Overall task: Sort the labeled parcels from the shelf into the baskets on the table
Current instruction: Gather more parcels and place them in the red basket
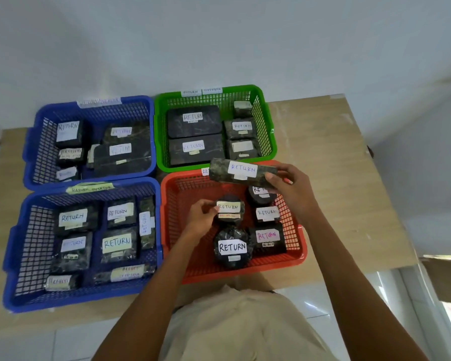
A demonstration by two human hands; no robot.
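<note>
1. Red plastic mesh under both hands: found the red basket (pixel 190 190) at the near right of the table (pixel 336 165), with round and blocky RETURN parcels crowded into its right half.
2. Gripped in the right hand (pixel 289 190), by one end only: a long parcel (pixel 241 171), dark-wrapped and labelled RETURN in blue, held in the air across the back rim of the red basket, just in front of the green basket (pixel 263 118).
3. Pinched by the left hand (pixel 201 217) at its label side: a small round parcel (pixel 229 211), resting inside the red basket.
4. Judged the likeliest slip to lie in that one-end grip: free end unsupported, so liable to droop or twist out of the fingers.
5. Feared a wrong bin as well: hung right on the border of red and green, so could have dropped to either side if let go early.
6. Read every large label alike; took the sorting to hang on the small strips beneath, too blurred to make out here and easily misread.
7. Expected little room: laid across the packed side, would have covered labels or rolled off the round ones. Judged the bare left half safer.
8. Counted two more, the far blue basket (pixel 37 118) and the near blue basket (pixel 13 256), both well filled and well apart from the hands.
</note>
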